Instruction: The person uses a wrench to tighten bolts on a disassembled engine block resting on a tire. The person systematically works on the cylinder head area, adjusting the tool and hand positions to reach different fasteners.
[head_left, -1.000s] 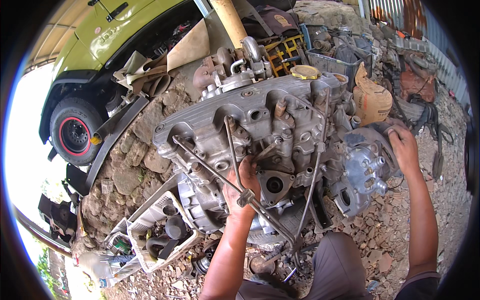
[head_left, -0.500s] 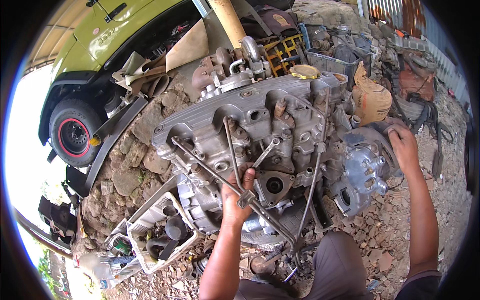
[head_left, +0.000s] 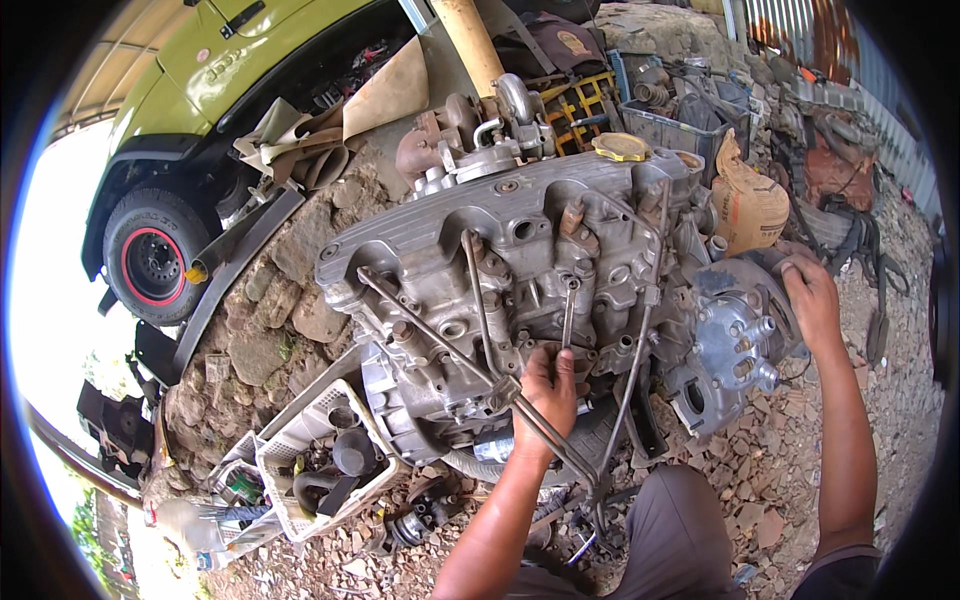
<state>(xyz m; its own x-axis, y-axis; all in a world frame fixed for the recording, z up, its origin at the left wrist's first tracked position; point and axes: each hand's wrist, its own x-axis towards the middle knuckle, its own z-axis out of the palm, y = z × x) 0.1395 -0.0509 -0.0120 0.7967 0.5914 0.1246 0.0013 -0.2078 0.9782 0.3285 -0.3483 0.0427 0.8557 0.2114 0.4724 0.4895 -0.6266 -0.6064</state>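
Observation:
A grey engine (head_left: 430,230) with bent metal fuel lines (head_left: 545,430) fills the middle, topped by a yellow filler cap (head_left: 619,147). My left hand (head_left: 548,395) is closed on an upright wrench (head_left: 568,322), whose ring end sits at a fitting on the engine's face, between the pipes. My right hand (head_left: 810,295) curls over the dark curved rim of a round part (head_left: 775,275) at the engine's right end, beside a grey pump housing (head_left: 725,345); its fingertips are partly hidden.
A green vehicle (head_left: 200,60) with a red-rimmed wheel (head_left: 150,260) stands behind a stone mound (head_left: 300,270). A white crate of parts (head_left: 280,460) sits lower left. A grey bin (head_left: 680,130), paper sack (head_left: 750,200) and rubble (head_left: 760,480) are at right. A wooden post (head_left: 465,40) rises behind.
My left hand has moved rightward with the wrench, swinging it from slanted to nearly upright. My right hand stays on the round part, and the view has shifted slightly.

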